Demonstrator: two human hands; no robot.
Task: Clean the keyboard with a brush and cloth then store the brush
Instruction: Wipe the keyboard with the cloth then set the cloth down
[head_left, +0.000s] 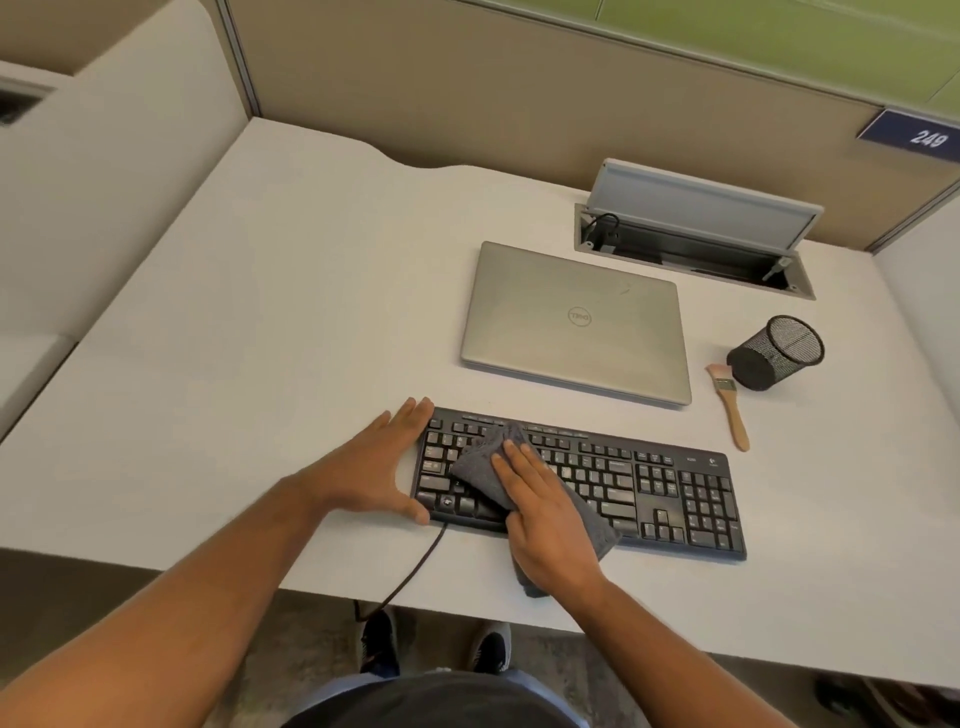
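So the black full-size wired keyboard (613, 483) sits near the front edge of the white desk (260, 322), angled a bit so its right end runs closer to the person. It's got a number pad on the right, a small logo at the top right corner, and a dark cable (415, 566) coming off its front left and dropping over the desk edge.

The right hand (545, 519) lies flat with straight fingers on a dark grey folded cloth (488, 467), pressing it onto the left half of the keyboard. The cloth covers a chunk of the letter keys and hangs off the front edge under the wrist. The left hand (379, 462) is spread open against the keyboard's left end, fingers along the back corner and thumb at the front corner, bracing it rather than curling round anything.

Just behind the keyboard is a closed silver laptop (576, 322). Behind the keyboard's right end lies a small wooden-handled brush with pale bristles (730, 405), flat on the desk, bristles pointing away, right next to a black mesh pen cup (776, 353). Further back from the keyboard there's a grey cable hatch with its lid propped open (696, 228).
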